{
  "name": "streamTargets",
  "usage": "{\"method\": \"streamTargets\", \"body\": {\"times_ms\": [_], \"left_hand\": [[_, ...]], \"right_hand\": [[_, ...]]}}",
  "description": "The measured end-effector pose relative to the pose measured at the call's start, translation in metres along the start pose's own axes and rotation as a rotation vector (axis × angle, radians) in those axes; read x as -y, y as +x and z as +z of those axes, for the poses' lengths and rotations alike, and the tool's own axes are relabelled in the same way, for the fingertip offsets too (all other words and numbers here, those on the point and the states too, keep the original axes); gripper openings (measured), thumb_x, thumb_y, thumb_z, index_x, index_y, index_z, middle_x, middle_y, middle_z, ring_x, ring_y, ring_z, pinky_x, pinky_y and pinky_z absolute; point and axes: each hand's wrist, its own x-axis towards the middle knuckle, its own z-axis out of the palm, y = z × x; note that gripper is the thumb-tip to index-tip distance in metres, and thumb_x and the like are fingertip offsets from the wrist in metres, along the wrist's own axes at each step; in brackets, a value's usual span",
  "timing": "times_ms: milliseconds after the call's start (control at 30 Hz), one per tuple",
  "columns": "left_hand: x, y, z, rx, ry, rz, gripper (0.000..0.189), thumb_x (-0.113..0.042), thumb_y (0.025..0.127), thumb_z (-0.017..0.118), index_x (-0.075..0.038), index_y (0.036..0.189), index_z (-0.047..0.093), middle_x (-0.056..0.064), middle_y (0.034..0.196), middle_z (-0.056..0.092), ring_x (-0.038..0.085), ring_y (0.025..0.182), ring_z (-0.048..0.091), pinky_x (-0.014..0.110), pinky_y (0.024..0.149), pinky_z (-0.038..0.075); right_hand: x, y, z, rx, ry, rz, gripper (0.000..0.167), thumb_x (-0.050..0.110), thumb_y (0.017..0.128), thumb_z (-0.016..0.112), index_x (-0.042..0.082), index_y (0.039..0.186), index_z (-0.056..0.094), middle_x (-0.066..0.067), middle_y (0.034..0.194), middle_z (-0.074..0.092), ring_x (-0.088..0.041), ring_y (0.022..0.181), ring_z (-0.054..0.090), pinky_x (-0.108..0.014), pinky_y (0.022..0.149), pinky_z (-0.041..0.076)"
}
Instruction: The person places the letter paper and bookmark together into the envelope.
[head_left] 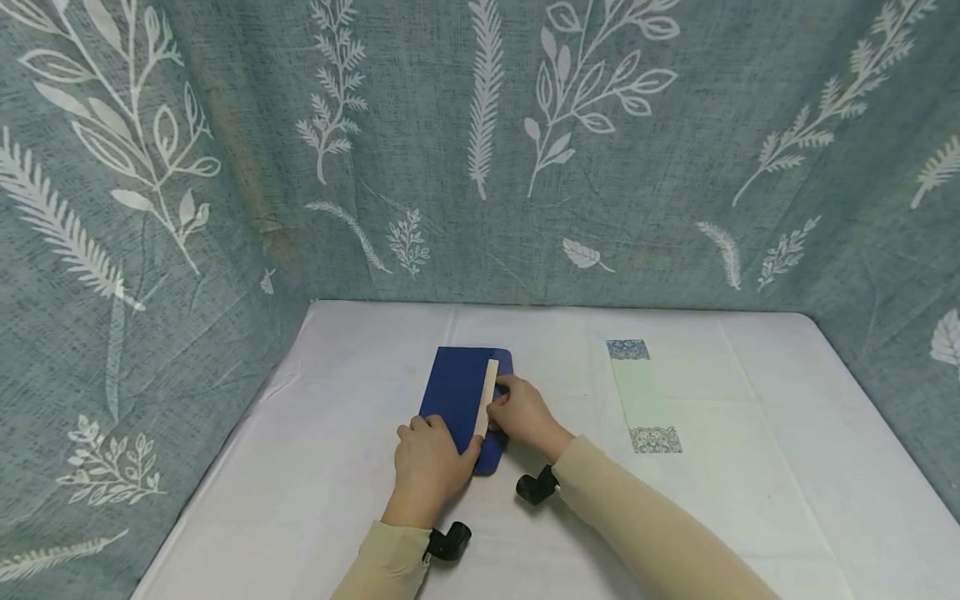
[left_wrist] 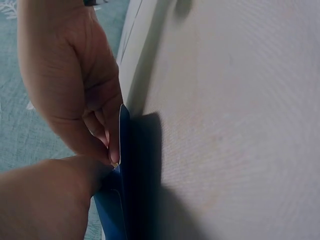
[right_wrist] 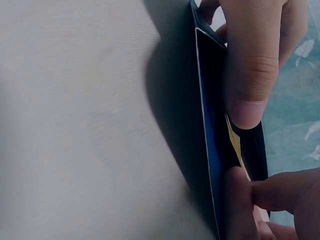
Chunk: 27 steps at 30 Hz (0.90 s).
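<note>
In the head view a dark blue envelope [head_left: 457,379] lies tilted up off the white cloth, its rounded flap on the right. A narrow cream paper strip [head_left: 487,387] shows along the envelope's opening; in the right wrist view a yellowish edge [right_wrist: 235,142] appears there between the blue sides. My left hand [head_left: 429,462] holds the near left part of the envelope, thumb by the strip's lower end. From the right, my right hand [head_left: 525,417] pinches at the strip with thumb and forefinger. How deep the paper sits inside is hidden.
A pale green paper piece [head_left: 641,392] with blue and beige lace-patterned ends lies flat to the right. White cloth covers the table [head_left: 300,467]. A teal curtain [head_left: 450,233] with white leaf prints hangs behind and at both sides. Small black cameras sit at each wrist.
</note>
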Motion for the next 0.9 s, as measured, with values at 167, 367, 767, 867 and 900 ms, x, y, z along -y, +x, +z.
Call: {"method": "streamTargets", "body": {"times_ms": [167, 367, 767, 867, 900], "left_hand": [[-0.001, 0.0, 0.002, -0.001, 0.016, 0.012, 0.084, -0.059, 0.088, 0.056, 0.018, 0.121, 0.052, 0.035, 0.107, 0.053, 0.047, 0.096, 0.052, 0.048, 0.071, 0.052], [-0.001, 0.001, 0.001, 0.015, 0.027, 0.016, 0.086, -0.06, 0.088, 0.055, 0.018, 0.124, 0.05, 0.035, 0.109, 0.052, 0.048, 0.097, 0.052, 0.048, 0.071, 0.051], [-0.01, -0.004, -0.003, 0.024, 0.032, -0.008, 0.086, -0.056, 0.083, 0.063, 0.022, 0.116, 0.052, 0.036, 0.102, 0.052, 0.048, 0.093, 0.053, 0.05, 0.07, 0.051], [-0.013, -0.004, -0.004, 0.019, 0.047, 0.0, 0.085, -0.056, 0.083, 0.064, 0.022, 0.114, 0.053, 0.035, 0.1, 0.052, 0.047, 0.091, 0.053, 0.05, 0.068, 0.051], [-0.015, -0.004, -0.004, 0.022, 0.053, 0.002, 0.084, -0.056, 0.083, 0.064, 0.022, 0.114, 0.053, 0.035, 0.1, 0.052, 0.047, 0.091, 0.053, 0.049, 0.068, 0.05]], "right_hand": [[0.0, 0.002, 0.001, 0.012, 0.062, 0.015, 0.054, 0.0, 0.086, 0.06, -0.008, 0.137, 0.045, -0.005, 0.069, 0.063, -0.016, 0.057, 0.066, -0.026, 0.053, 0.051], [-0.002, 0.004, 0.003, 0.021, 0.082, 0.003, 0.051, 0.001, 0.088, 0.061, -0.006, 0.137, 0.048, -0.006, 0.069, 0.066, -0.017, 0.057, 0.067, -0.026, 0.055, 0.053], [-0.008, 0.0, 0.0, 0.062, 0.054, -0.004, 0.047, 0.006, 0.092, 0.061, -0.004, 0.136, 0.05, -0.002, 0.069, 0.065, -0.013, 0.057, 0.065, -0.023, 0.052, 0.048], [-0.011, -0.004, -0.004, 0.059, 0.084, -0.013, 0.042, 0.007, 0.095, 0.058, -0.005, 0.134, 0.052, -0.002, 0.07, 0.065, -0.013, 0.059, 0.066, -0.024, 0.056, 0.05], [-0.012, -0.006, -0.006, 0.056, 0.103, -0.016, 0.04, 0.008, 0.095, 0.057, -0.005, 0.133, 0.052, -0.002, 0.071, 0.064, -0.014, 0.06, 0.066, -0.025, 0.057, 0.051]]}}
